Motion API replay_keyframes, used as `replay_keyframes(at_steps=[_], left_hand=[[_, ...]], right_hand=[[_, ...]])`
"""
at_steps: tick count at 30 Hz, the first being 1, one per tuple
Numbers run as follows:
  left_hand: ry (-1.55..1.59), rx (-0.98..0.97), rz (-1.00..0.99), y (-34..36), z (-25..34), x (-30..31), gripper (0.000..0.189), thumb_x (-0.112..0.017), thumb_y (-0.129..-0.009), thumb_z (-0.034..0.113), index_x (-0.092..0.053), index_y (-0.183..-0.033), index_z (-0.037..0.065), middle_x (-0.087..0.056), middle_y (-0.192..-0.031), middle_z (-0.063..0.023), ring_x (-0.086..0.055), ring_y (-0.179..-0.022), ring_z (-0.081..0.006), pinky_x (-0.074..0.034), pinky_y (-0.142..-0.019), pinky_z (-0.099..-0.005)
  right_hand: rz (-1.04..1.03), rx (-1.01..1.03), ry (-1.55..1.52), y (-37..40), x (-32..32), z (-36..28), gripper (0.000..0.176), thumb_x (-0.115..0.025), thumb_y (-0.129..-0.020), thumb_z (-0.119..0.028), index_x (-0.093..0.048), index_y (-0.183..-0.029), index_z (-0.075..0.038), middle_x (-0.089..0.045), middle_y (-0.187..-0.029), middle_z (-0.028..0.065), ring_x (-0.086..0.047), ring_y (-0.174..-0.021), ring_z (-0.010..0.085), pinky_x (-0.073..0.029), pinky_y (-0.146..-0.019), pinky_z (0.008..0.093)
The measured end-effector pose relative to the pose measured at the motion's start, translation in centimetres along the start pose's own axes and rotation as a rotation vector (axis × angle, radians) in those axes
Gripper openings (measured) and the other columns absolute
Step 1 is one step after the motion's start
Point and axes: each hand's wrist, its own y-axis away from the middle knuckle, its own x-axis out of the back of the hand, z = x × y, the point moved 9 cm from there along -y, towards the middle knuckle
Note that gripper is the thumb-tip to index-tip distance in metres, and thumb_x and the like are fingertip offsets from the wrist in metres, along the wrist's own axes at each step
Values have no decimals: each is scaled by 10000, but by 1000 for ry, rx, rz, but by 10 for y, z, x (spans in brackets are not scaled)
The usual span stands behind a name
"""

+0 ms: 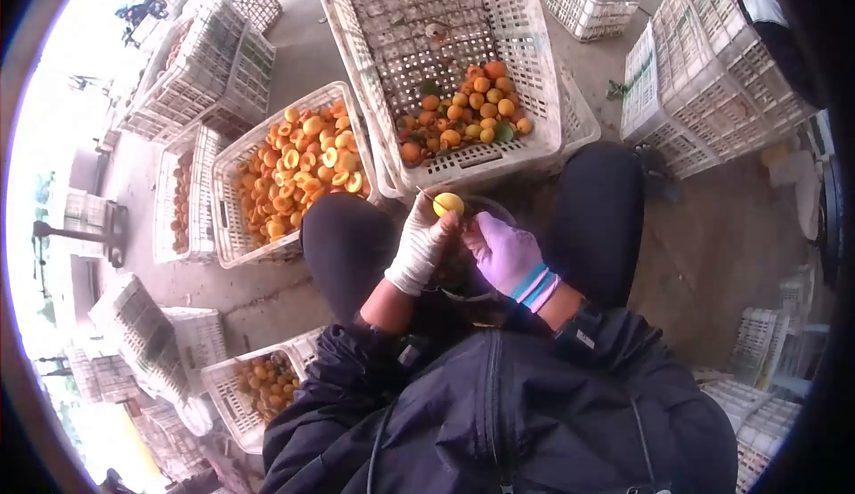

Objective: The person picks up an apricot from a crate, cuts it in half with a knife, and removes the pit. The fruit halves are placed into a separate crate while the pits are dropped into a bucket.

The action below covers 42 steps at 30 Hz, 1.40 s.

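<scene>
At the left, fruit is held in a narrow crate (164,193). Just beside it, a wider crate (226,227) is filled with halved orange fruit (289,173); below, whole fruit (270,383) is held in a lower crate (223,398). By the left hand (415,252), gloved in white, a yellow fruit (448,204) is gripped between bent fingers, above a round container (502,212) placed between the knees. Beyond the hands, loose whole fruit and green leaves (504,131) are gathered at the near end of a large crate (527,57). The right hand (506,250), gloved in purple, is held curled just beside the yellow fruit; whether anything is gripped by it cannot be told. Farther right, crates (690,84) are stacked.
</scene>
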Motion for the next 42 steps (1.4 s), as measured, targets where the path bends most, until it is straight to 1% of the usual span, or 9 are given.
replay_keyframes(at_steps=[13, 19, 21, 24, 28, 34, 36, 38, 42], left_hand=[[60, -31, 77, 0, 0, 7, 531, -728, -841, 406, -493, -1174, 66, -577, -1019, -35, -568, -912, -145, -469, -816, -263], [-97, -67, 120, 7, 15, -4, 642, -499, -872, 680, -564, -1053, 67, -582, -855, -22, -518, -648, -102, -406, -566, -212], [98, 196, 185, 5, -15, 8, 669, -455, -867, 714, -585, -1014, 74, -580, -823, -21, -437, -484, -97, -335, -450, -219], [363, 272, 80, 2, -18, 4, 650, -476, -863, 702, -584, -1009, 77, -573, -743, -14, -388, -413, -105, -310, -412, -229], [509, 322, 291, 7, -17, 12, 649, -473, -855, 712, -575, -1017, 92, -575, -711, -17, -389, -414, -108, -322, -419, -235], [671, 245, -1, 5, 3, -9, 516, -511, -907, 600, -587, -1054, 111, -663, -804, -71, -455, -425, -132, -329, -399, -210], [646, 380, 326, 11, -10, 5, 508, -514, -909, 591, -580, -1069, 114, -662, -821, -81, -435, -412, -157, -333, -401, -227], [647, 375, 373, 11, -13, 14, 519, -517, -912, 581, -574, -1114, 106, -665, -958, -92, -519, -512, -159, -374, -429, -241], [516, 307, 15, 0, -20, 15, 551, -522, -912, 575, -562, -1166, 88, -630, -1049, -65, -558, -685, -128, -420, -528, -225]], right_hand=[[5, 20, -62, 0, -2, 2, 208, -600, -915, -274, -554, -886, -73, -645, -813, 144, -627, -759, 370, -495, -614, 450], [-8, 47, -5, -2, -5, 3, 205, -591, -912, -281, -548, -891, -82, -650, -837, 132, -629, -771, 368, -495, -612, 456], [-38, 21, 23, -2, -7, 5, 200, -589, -912, -277, -546, -884, -84, -651, -837, 125, -630, -775, 363, -495, -612, 456], [-52, 32, 89, -1, -11, 7, 197, -593, -908, -276, -543, -883, -87, -650, -836, 122, -632, -781, 359, -498, -613, 455], [-53, 71, 67, 4, -5, 1, 185, -597, -902, -265, -539, -886, -91, -649, -840, 123, -631, -790, 360, -498, -618, 456], [-109, 18, 111, 15, -6, 15, 162, -605, -891, -241, -539, -897, -94, -650, -856, 129, -629, -809, 365, -499, -633, 453], [-109, 8, 113, 19, -2, 20, 168, -600, -893, -244, -536, -899, -89, -653, -865, 130, -631, -808, 365, -500, -635, 455], [-141, -28, 109, 24, -1, 31, 175, -611, -891, -243, -551, -923, -82, -659, -880, 132, -634, -822, 365, -508, -648, 445], [-117, -128, -128, 25, 8, 43, 228, -702, -851, -184, -598, -1016, -67, -679, -899, 118, -669, -792, 286, -526, -668, 373]])
